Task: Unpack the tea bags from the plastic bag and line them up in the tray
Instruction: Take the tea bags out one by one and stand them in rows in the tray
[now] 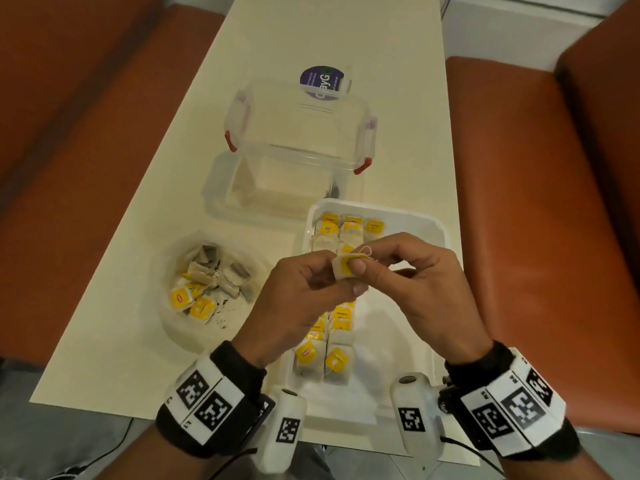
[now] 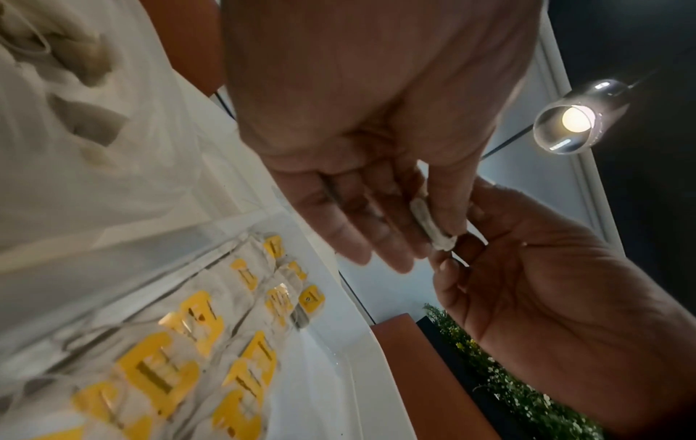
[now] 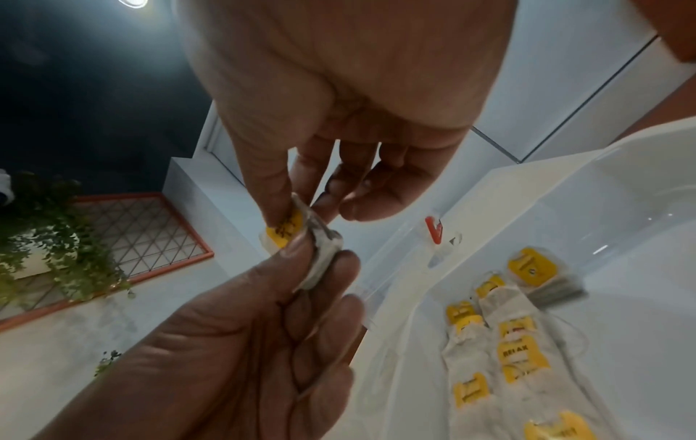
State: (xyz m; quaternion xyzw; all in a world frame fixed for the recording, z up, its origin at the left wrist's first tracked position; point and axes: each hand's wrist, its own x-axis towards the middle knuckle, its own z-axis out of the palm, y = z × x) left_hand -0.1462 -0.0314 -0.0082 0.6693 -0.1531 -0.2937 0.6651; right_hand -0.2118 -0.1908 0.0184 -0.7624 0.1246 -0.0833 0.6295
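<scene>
A tea bag (image 1: 343, 268) with a yellow tag is held above the white tray (image 1: 388, 209), pinched from both sides. My left hand (image 1: 341, 277) pinches it by thumb and fingers; my right hand (image 1: 363, 259) pinches its tag end, where a loop of string sticks up. The left wrist view shows the tea bag (image 2: 433, 226) edge-on between the fingers. In the right wrist view the tea bag (image 3: 320, 256) has both thumbs on it. Several tea bags (image 1: 337, 358) lie in two columns in the tray. The clear plastic bag (image 1: 180, 337) on the left holds more tea bags (image 1: 194, 299).
A clear storage box (image 1: 298, 133) with red latches stands behind the tray, and a clear lid (image 1: 263, 199) lies in front of it. Loose tea dust speckles the plastic bag. Orange benches (image 1: 519, 202) flank the narrow cream table (image 1: 311, 36).
</scene>
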